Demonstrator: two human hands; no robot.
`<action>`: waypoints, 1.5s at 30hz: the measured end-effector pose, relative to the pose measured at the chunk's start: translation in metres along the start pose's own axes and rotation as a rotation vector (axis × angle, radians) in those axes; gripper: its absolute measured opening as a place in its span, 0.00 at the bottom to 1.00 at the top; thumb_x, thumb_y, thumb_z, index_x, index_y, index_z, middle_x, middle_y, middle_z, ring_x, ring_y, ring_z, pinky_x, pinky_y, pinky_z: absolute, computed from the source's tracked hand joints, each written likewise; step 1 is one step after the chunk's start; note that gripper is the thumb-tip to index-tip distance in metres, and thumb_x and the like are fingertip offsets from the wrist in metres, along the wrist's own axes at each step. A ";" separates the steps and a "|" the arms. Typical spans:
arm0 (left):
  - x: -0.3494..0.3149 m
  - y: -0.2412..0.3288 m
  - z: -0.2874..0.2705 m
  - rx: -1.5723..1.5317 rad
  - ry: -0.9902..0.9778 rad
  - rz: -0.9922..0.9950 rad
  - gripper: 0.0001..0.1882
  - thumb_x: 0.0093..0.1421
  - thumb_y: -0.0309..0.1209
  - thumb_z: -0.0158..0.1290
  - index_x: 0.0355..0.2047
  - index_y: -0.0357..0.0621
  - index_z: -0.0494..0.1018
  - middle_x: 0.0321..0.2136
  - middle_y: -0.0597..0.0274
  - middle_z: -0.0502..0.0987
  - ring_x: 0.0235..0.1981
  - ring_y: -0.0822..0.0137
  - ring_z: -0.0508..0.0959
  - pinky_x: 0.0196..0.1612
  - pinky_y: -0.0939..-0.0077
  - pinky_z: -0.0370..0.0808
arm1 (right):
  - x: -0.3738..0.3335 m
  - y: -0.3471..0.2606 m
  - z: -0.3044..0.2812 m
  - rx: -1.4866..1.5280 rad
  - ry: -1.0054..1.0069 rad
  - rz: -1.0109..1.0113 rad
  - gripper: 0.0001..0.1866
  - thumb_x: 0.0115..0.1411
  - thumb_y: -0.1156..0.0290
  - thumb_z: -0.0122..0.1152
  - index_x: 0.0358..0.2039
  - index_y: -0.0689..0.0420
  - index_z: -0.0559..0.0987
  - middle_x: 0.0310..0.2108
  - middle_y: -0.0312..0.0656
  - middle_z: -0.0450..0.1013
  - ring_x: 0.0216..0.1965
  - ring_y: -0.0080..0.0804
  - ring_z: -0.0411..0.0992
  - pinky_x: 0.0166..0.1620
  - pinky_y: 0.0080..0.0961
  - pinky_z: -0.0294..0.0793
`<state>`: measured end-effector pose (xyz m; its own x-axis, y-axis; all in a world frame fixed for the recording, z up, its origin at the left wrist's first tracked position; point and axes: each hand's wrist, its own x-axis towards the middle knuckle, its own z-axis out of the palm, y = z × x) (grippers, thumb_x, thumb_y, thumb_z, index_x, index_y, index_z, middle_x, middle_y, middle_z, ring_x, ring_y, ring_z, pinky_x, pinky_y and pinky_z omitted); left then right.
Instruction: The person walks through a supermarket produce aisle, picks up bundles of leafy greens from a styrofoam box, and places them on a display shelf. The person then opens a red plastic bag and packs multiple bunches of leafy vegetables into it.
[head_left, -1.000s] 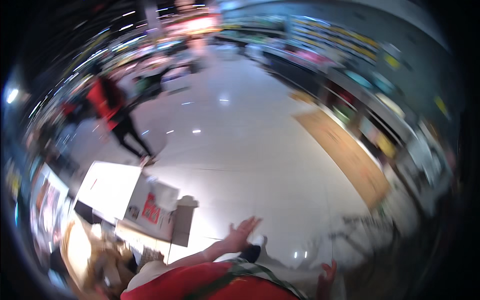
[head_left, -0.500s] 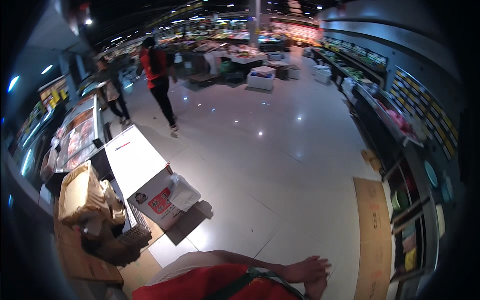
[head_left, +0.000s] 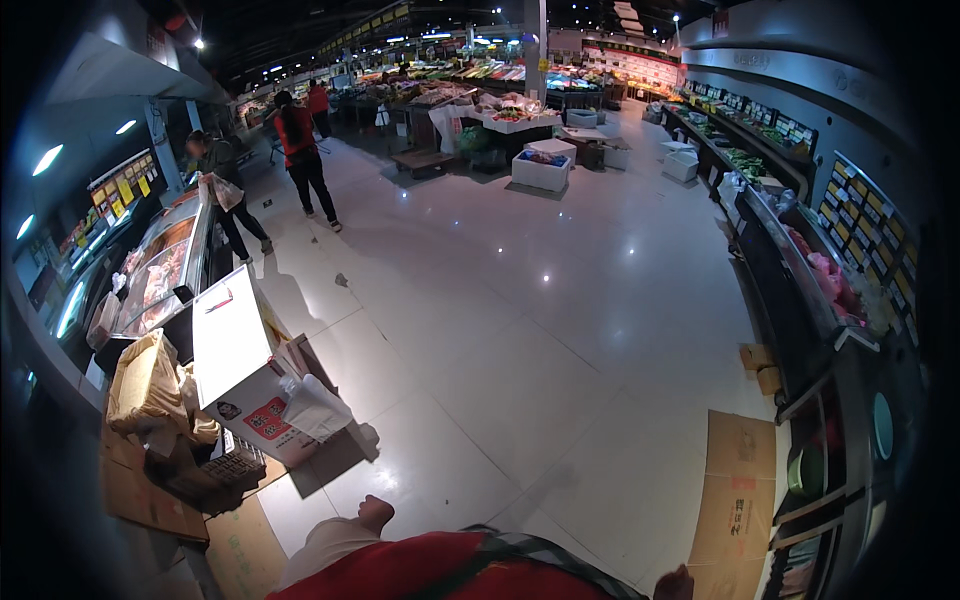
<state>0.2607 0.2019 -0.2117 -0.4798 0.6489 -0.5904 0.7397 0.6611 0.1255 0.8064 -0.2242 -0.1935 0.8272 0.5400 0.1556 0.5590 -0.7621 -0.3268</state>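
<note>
My left hand (head_left: pixel 376 512) is held low at the front, past a beige sleeve. Its fingers look curled in and nothing shows in them. Nearest to it is a white plastic bag (head_left: pixel 318 410) hanging on the side of a white box (head_left: pixel 232 345). A small red tool (head_left: pixel 220 299) lies on the box top. At the lower edge on the right, part of my right hand (head_left: pixel 675 583) shows beside a flat cardboard sheet (head_left: pixel 735 500). Its fingers are mostly hidden. The two hands are well apart, and neither touches anything I can see.
Beside the white box stands a lined brown bin (head_left: pixel 142 385), with a meat display case (head_left: pixel 160 265) beyond. A person in red (head_left: pixel 297 145) and another carrying a bag (head_left: pixel 222 175) are ahead left. Produce shelves (head_left: pixel 760 190) run along the right. A white foam box (head_left: pixel 542 170) sits farther off.
My hands, together at the lower right before, have come apart; the left swung left, the right dropped to the lower edge. The view has shifted, and the person in red is farther off.
</note>
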 end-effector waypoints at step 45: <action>0.057 0.815 0.181 -0.095 0.068 0.156 0.27 0.49 0.29 0.54 0.51 0.38 0.64 0.43 0.39 0.74 0.47 0.45 0.74 0.51 0.59 0.71 | 0.929 -0.286 0.198 2.188 -0.668 1.020 0.08 0.58 0.76 0.52 0.37 0.55 0.77 0.29 0.38 0.74 0.28 0.29 0.71 0.35 0.30 0.73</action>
<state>0.9220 0.7092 -0.2875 -0.3958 0.7683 -0.5031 0.7616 0.5808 0.2877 1.4033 0.5658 -0.1403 0.3275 0.7309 -0.5987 -0.9444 0.2729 -0.1835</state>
